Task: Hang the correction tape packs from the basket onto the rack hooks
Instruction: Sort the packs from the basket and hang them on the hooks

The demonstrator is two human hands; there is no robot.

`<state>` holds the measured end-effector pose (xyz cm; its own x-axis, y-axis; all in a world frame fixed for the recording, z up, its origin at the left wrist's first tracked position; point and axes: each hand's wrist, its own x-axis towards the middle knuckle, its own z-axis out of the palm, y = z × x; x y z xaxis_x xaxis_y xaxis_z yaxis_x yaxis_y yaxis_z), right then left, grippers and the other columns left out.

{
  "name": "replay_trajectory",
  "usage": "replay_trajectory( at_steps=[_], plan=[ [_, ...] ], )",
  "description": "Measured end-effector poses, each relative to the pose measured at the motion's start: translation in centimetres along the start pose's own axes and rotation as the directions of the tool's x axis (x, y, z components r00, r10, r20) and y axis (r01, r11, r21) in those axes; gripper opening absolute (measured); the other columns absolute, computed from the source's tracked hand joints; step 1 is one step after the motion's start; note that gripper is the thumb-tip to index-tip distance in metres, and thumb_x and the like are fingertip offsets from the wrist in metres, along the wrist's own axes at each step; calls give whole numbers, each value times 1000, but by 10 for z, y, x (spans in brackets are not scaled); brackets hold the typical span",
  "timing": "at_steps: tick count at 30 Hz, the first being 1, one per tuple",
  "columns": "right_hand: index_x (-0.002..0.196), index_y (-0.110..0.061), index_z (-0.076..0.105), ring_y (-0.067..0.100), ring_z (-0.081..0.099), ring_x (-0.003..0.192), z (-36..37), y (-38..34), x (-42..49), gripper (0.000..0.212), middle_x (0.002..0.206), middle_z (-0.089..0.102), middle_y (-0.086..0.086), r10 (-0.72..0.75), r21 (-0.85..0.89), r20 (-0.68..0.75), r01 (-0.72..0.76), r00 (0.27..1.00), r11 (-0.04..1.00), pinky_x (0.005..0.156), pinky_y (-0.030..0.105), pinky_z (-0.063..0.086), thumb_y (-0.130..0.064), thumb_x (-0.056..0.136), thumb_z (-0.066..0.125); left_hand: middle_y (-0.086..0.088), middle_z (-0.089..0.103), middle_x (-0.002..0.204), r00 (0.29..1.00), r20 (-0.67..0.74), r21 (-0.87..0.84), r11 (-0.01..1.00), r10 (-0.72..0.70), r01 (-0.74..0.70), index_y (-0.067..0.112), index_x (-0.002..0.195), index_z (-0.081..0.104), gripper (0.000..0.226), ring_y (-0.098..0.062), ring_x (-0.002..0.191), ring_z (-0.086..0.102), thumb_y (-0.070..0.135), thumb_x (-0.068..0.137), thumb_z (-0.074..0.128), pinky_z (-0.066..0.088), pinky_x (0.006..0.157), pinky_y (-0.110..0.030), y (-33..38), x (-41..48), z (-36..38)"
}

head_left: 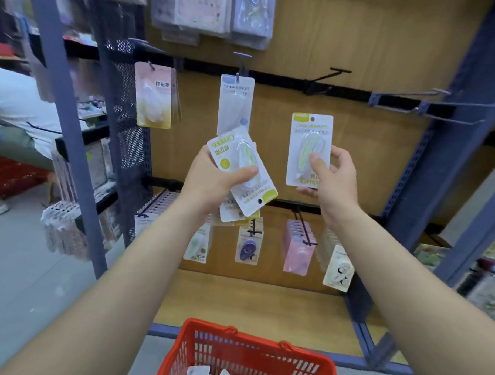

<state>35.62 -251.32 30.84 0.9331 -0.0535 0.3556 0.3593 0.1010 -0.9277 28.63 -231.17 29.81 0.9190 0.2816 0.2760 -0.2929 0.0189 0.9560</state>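
Note:
My left hand (213,177) grips a small stack of white-and-green correction tape packs (236,159), tilted with their hang holes pointing down and right. My right hand (331,173) pinches a single green pack (309,141) upright, its hang hole at the top. That pack is below and left of a bare black hook (328,78). A blue pack (235,102) hangs from the middle hook, a pink and yellow pack (154,97) from the left hook. The red basket (235,352) sits below with more packs (200,373) inside.
The lower rail carries several full hooks of packs (297,245). More empty hooks (428,106) jut out at the upper right by the blue upright (439,138). A perforated panel (125,127) stands left. A person (16,109) crouches at far left.

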Motion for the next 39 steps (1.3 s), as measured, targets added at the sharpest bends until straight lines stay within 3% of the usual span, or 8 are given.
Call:
replay_trajectory(
  at_steps=[4,9,22,24,27,30,33,39],
  plan=[
    [117,-29,52,27,75,95,-1,-17,45,16,117,70,8,-60,-6,-66,60,996,998,55,29,57,-26,103,60,2,78,110,1000,-9,-71,997,23,-24,16,119,68,47,-20,102,76,9,76,88,59,95,-51,-8,15,1],
    [121,-23,54,27,72,100,-5,-26,79,20,124,65,4,-36,-12,-126,35,991,999,53,27,56,-28,103,60,8,78,109,1000,11,-95,995,23,-22,17,123,65,48,-12,97,76,6,80,85,61,81,-33,-11,14,11],
    [121,-22,58,26,72,100,-3,-22,103,23,122,68,6,18,-149,-106,-34,994,988,55,27,56,-33,101,61,5,79,107,1000,-11,-88,996,12,-13,16,122,66,47,-15,95,77,9,81,85,61,69,-25,-18,8,10],
    [139,-22,50,23,66,111,-4,-17,107,46,135,60,3,75,-236,-142,-107,987,966,71,36,61,-40,98,62,3,78,108,1000,-6,-79,997,12,-13,16,124,65,48,-16,96,77,10,81,85,62,71,-28,-19,8,9],
    [152,-20,37,27,50,130,-6,-1,82,74,151,41,5,57,-501,-228,-168,972,849,106,47,46,-55,92,63,2,78,109,1000,-2,-79,997,-3,3,15,125,65,49,-15,95,77,10,81,85,62,73,-30,-20,8,10],
    [135,-24,55,17,64,110,1,30,16,50,138,61,0,198,-322,72,-165,978,932,96,41,53,-54,95,62,2,79,107,1000,16,-85,996,-20,21,15,123,66,46,-15,94,77,11,82,85,62,71,-29,-24,8,11],
    [128,-20,63,26,72,102,9,55,-42,50,123,72,6,397,-69,376,-402,837,913,98,59,55,-54,91,68,1,80,102,999,37,-74,997,-33,35,16,116,70,36,-17,92,78,8,84,82,62,70,-27,-31,7,16],
    [128,-25,65,32,73,107,21,75,-73,52,121,74,8,351,114,362,-415,863,903,90,60,57,-47,83,78,-5,78,110,992,45,-94,988,-122,126,12,126,64,68,-25,97,77,25,65,90,62,88,-49,-53,-1,31]
  ],
)
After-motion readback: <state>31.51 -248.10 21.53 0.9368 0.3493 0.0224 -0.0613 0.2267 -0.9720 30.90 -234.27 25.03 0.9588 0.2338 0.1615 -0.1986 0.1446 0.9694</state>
